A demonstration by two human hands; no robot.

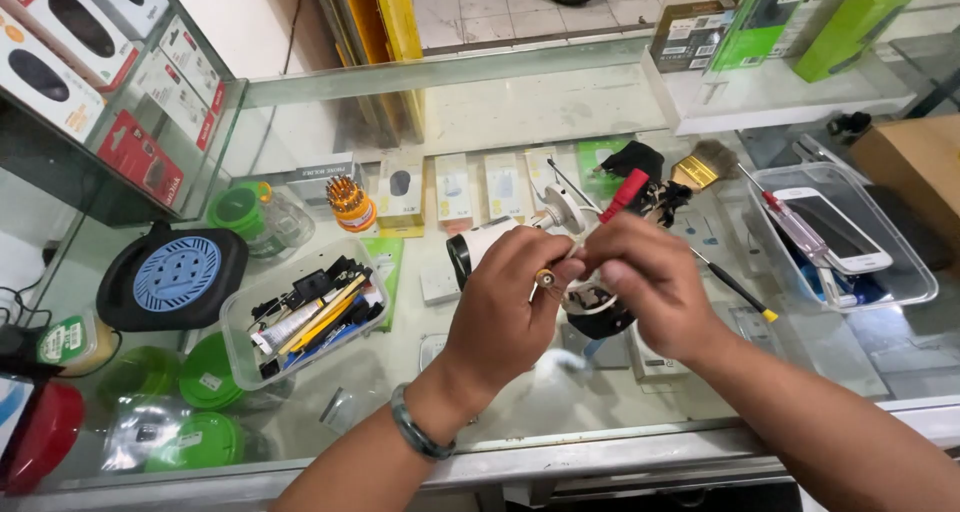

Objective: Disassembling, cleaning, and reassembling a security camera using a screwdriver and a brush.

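2 hands (500,307) (650,282) pinch a small connector (546,277) — above a glass counter (520,102).

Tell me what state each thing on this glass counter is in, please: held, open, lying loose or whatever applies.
Left hand: pinching a small brass-tipped connector.
Right hand: fingers curled at the same connector, over a white cable.
Left clear tray: open, full of small tools.
Right clear tray: open, with a white phone lying face up.
Brush: lying flat.
Screwdriver: lying loose on the glass.
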